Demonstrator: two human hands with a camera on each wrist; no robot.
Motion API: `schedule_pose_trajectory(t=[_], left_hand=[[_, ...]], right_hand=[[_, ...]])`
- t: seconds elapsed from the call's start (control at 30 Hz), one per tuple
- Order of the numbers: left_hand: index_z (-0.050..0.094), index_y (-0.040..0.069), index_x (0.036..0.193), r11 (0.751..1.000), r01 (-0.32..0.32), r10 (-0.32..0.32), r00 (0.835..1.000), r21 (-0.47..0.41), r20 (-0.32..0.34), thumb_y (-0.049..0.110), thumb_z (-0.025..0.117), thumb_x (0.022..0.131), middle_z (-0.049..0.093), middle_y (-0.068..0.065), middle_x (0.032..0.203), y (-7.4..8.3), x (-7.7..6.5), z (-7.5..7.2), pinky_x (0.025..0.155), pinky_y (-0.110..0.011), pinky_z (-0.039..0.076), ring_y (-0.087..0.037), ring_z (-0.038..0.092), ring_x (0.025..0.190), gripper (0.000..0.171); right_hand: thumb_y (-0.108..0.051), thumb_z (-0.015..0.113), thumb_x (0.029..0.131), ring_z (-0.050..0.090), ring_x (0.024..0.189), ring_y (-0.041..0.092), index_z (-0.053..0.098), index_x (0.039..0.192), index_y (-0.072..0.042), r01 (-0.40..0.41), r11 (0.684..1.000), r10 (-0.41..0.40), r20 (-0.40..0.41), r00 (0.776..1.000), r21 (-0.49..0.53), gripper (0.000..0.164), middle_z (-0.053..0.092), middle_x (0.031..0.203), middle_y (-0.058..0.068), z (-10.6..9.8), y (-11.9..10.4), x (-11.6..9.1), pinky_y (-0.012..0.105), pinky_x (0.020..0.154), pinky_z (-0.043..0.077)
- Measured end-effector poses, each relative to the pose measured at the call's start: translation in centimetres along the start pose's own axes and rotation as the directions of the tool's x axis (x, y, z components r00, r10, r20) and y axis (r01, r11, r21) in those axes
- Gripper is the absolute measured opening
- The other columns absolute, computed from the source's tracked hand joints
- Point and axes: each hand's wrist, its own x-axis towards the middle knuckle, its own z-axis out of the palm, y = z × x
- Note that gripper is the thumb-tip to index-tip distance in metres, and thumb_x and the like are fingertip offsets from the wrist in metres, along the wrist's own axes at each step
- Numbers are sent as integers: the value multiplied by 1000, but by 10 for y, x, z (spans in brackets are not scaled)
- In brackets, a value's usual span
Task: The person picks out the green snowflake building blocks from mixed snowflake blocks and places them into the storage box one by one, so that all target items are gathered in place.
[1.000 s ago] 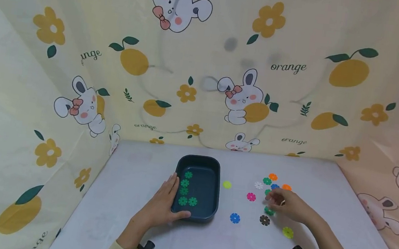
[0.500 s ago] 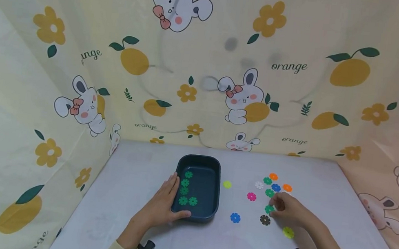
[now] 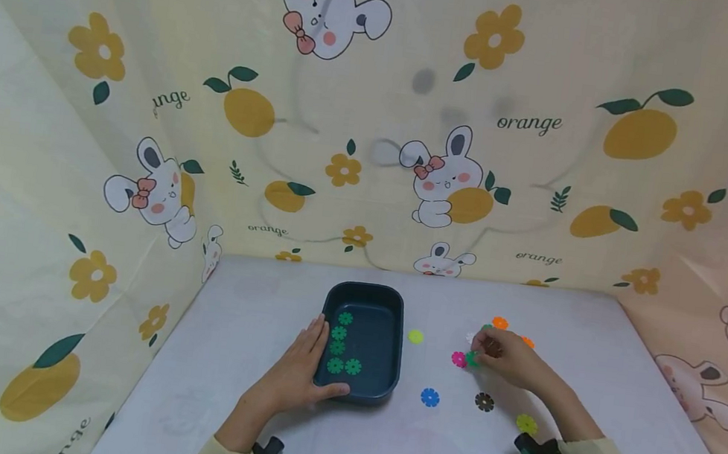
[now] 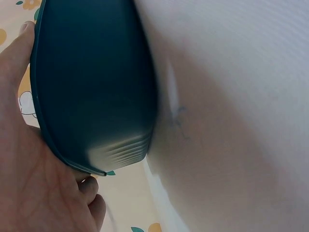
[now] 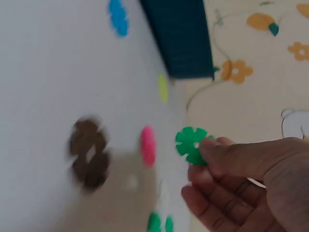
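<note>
In the head view a dark teal tray (image 3: pixel 385 349) holds several green notched plastic discs (image 3: pixel 353 367) along its left side and near end. My left hand (image 3: pixel 290 368) rests against the tray's near-left corner, fingers extended along the left wall and thumb on the near rim. My right hand (image 3: pixel 514 358) pinches a green notched disc (image 5: pixel 189 143) between thumb and fingertips, raised above the table in the right wrist view. Under and around that hand lie a pink disc (image 3: pixel 459 359), a brown disc (image 3: pixel 484 402) and orange discs (image 3: pixel 500 323), some partly hidden.
A blue disc (image 3: pixel 430 397) and a yellow-green disc (image 3: pixel 416 336) lie between the tray and the right hand. Another yellow-green disc (image 3: pixel 526 424) sits below the right forearm. Printed curtain (image 3: pixel 308 243) borders the white table (image 3: pixel 372 453) at back and sides.
Near the brown disc, my right hand has picked up a green disc. It has since moved up and left with it, towards the pink disc. The left hand stays at the tray.
</note>
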Motion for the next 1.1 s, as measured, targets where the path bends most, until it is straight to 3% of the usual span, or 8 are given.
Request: schedule_pose_trajectory(t=[0.33,0.67,0.93,1.1], left_hand=[[8,4,172,1000,-2,2,1000,1,3,76,70,91,-3,-9,181,0,0,2,134,-51,15,-27,3,167,125],[8,5,173,1000,4,-4,1000,-2,9,76,70,91,-3,-8,181,0,1,1,135,-49,14,-26,1,167,125],[8,5,173,1000,11,-10,1000,-12,14,75,70,91,-4,-8,181,-1,0,0,134,-52,15,-27,1,167,124],[8,4,173,1000,5,-4,1000,-20,11,74,70,92,-4,-8,181,-1,0,-3,134,-52,15,-27,1,167,123]], right_hand=[[-8,79,98,66,92,20,73,110,-10,103,981,-110,37,993,167,13,72,101,2,9,-48,45,19,85,58],[-9,78,99,66,93,25,74,111,-11,205,940,-244,120,962,272,12,72,102,4,33,-84,82,23,85,60],[-6,74,102,67,91,18,75,111,-10,276,921,-336,201,920,275,10,73,104,2,58,-102,106,25,85,61],[-5,74,102,66,90,15,76,110,-10,291,932,-339,234,911,218,10,73,102,0,68,-112,121,27,85,60]])
